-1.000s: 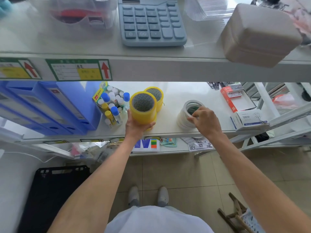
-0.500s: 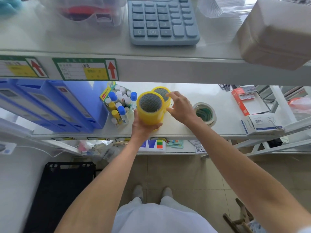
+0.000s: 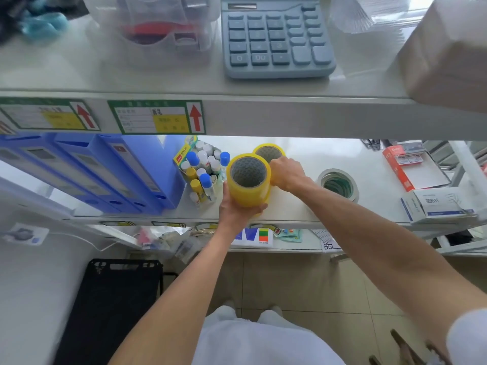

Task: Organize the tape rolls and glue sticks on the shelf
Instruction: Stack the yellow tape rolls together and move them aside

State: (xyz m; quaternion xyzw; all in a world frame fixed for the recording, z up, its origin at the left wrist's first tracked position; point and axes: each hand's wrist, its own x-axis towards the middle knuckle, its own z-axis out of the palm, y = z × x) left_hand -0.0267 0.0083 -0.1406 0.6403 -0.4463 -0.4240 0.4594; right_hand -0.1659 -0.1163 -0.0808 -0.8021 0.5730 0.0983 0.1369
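Observation:
Two stacks of yellow tape rolls stand on the middle shelf (image 3: pixel 303 214). My left hand (image 3: pixel 233 206) grips the near stack (image 3: pixel 249 181) from the front and below. Behind it stands the far stack (image 3: pixel 268 152), with my right hand (image 3: pixel 286 173) closed on its right side. A white stack of tape rolls (image 3: pixel 338 183) sits apart to the right, untouched. Left of the yellow stacks, a box holds several glue sticks (image 3: pixel 203 167) with blue, white and yellow caps, standing upright.
Blue file boxes (image 3: pixel 110 169) fill the shelf's left side. A red-and-white box (image 3: pixel 411 167) and a white carton (image 3: pixel 440 204) lie at the right. The upper shelf carries a blue calculator (image 3: pixel 274 38) and a beige box (image 3: pixel 448 54). A black crate (image 3: pixel 110 306) sits on the floor.
My right hand left the white tape stack and moved left onto the far yellow stack. My left hand stayed on the near yellow stack.

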